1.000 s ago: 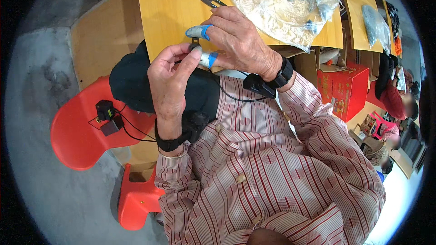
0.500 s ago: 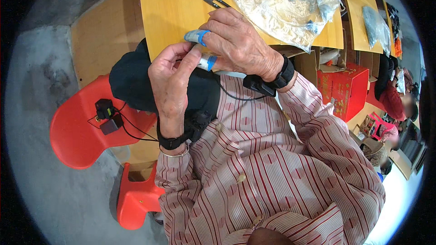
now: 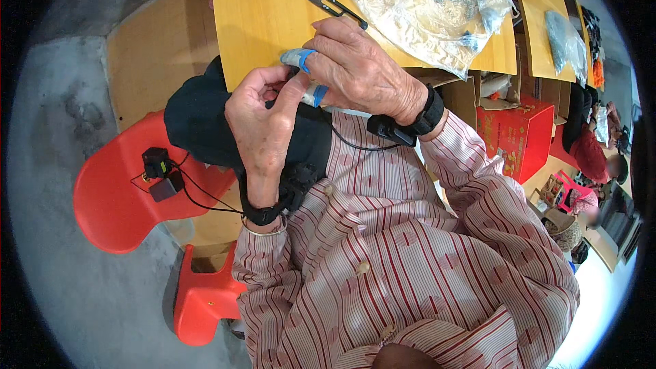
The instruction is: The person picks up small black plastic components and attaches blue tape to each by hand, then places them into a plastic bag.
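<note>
Over the near edge of the wooden table (image 3: 256,7), my left hand (image 3: 263,119) and my right hand (image 3: 365,68) meet fingertip to fingertip. Both are closed in a pinch, and whatever lies between the fingers is hidden or too small to name. White-and-blue tape (image 3: 295,59) wraps the index finger of my right hand, and its thumb is taped too. Just beyond my right knuckles lie black thread snips (image 3: 333,7), blades pointing away to the left. To their right, a clear plastic bag (image 3: 403,10) holds many small dark blue-green pieces.
A red plastic chair (image 3: 119,198) at left carries a small black device (image 3: 157,164) with cables. Below it stands another red seat (image 3: 201,301). A red box (image 3: 523,137) sits under the table at right. Farther right, another bag (image 3: 566,41) lies on a neighbouring table, with people beyond.
Both hands stay pinched together, with my left hand shifted slightly to the right. The handle end of the snips now shows more beyond my right hand.
</note>
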The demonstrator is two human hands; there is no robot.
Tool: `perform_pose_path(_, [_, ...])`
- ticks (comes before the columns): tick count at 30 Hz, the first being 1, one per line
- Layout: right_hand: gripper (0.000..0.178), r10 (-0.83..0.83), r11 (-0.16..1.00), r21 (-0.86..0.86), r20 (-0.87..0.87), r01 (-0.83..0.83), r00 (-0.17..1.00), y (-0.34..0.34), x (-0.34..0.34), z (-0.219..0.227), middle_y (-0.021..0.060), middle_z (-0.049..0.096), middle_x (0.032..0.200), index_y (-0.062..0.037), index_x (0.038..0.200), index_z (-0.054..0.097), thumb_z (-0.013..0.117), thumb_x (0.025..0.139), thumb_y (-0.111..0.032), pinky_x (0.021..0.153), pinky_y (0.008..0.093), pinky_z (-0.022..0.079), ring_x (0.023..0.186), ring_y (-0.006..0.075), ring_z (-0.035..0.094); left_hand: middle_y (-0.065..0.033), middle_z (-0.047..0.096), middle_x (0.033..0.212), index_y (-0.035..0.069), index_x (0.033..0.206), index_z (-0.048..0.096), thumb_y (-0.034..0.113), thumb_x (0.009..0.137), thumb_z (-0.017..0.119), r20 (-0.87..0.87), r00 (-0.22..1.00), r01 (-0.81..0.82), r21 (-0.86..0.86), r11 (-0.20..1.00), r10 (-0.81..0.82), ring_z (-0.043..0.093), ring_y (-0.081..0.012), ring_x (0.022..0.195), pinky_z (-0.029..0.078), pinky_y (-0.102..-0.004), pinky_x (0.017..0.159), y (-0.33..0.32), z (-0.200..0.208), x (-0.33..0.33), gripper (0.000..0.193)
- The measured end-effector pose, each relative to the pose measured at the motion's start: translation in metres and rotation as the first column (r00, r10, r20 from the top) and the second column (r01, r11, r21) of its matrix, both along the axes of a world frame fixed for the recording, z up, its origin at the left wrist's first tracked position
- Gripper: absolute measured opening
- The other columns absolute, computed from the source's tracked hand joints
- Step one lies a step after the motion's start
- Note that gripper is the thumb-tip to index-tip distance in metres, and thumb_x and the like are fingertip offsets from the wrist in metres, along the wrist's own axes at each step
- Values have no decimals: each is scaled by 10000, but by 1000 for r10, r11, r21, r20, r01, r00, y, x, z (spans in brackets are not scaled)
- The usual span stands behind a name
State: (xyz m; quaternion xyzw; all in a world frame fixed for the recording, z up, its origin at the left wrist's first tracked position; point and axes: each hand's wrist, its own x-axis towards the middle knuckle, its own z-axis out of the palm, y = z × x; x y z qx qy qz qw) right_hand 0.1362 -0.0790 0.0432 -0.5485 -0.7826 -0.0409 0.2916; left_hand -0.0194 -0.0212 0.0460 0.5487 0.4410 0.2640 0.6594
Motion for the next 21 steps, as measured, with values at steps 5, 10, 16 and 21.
perform_pose_path(5, [357, 2, 991, -133, -105, -16, 994, -2, 2, 5, 139, 575, 819, -3, 856, 567, 743, 580, -145, 801, 403, 470, 906, 331, 552, -32, 604, 744, -59, 868, 617, 62, 772, 684, 130, 991, 24, -35, 999, -20, 527, -63, 658, 429, -192, 622, 2, -2, -4, 168])
perform_pose_path(10, [354, 20, 998, -57, -124, -27, 992, 2, 2, 4, 110, 536, 778, -10, 843, 554, 703, 599, -218, 736, 373, 462, 824, 294, 530, -25, 592, 751, -57, 864, 613, 60, 778, 677, 174, 985, 28, -51, 998, -19, 520, -61, 669, 418, -187, 622, 2, 1, -6, 159])
perform_pose_path(16, [333, 20, 999, 29, -85, -18, 996, 4, 4, 7, 77, 499, 726, -20, 828, 541, 668, 633, -259, 678, 349, 455, 744, 262, 505, -32, 596, 802, -69, 922, 608, 70, 794, 673, 147, 989, 31, -50, 998, -23, 524, -62, 712, 418, -191, 655, 0, 2, -5, 200])
perform_pose_path(21, [378, -16, 999, -45, -160, 9, 987, 3, 7, 10, 126, 571, 821, -9, 872, 595, 761, 603, -217, 722, 381, 483, 811, 297, 562, -47, 589, 973, -81, 1125, 546, 143, 869, 619, 269, 963, 89, -254, 963, -18, 517, -70, 861, 403, -201, 769, -2, 1, -16, 348])
